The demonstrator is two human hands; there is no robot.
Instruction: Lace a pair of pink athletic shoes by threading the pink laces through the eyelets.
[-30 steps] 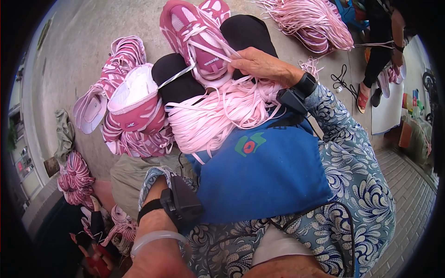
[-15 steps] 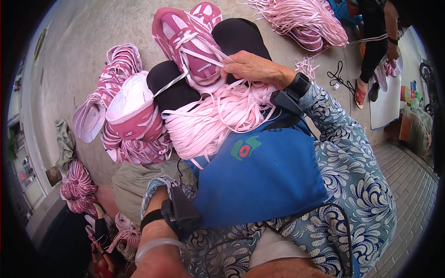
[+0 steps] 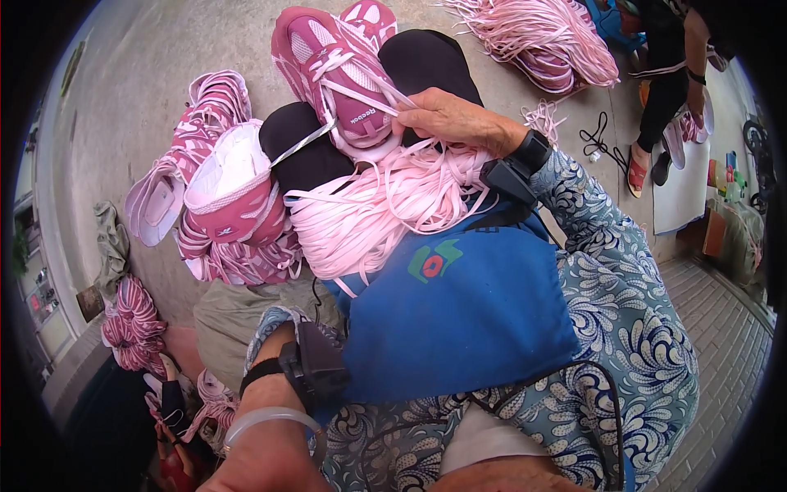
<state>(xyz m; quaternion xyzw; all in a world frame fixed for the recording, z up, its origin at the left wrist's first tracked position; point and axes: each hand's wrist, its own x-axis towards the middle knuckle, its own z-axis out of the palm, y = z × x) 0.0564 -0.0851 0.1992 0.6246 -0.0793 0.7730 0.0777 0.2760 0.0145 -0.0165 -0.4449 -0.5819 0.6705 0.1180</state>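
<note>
My right hand [image 3: 459,121] pinches a pale pink shoelace [image 3: 384,90] beside the heel end of a pink and white sneaker upper [image 3: 361,111]. This upper lies between my black-covered knees, with another partly beneath its far end. A thin, shiny whitish strip [image 3: 303,146] slants from the upper toward the left knee. Across my lap, over a blue apron [image 3: 459,328], spreads a thick bundle of pale pink laces [image 3: 352,225]. My left hand [image 3: 266,471] is at the lower edge, a pale bangle at its wrist; its fingers are out of the picture.
Stacked pink uppers [image 3: 217,107] stand left of my knees, one open upper [image 3: 234,176] nearest. A large heap of laced uppers [image 3: 549,41] lies at the far right. Beyond it another person's sandalled foot [image 3: 637,170] shows. A black cord [image 3: 596,135] lies on the concrete floor.
My left hand has shifted slightly down and to the left at the lower edge. My right hand keeps its pinch on the lace, almost unmoved.
</note>
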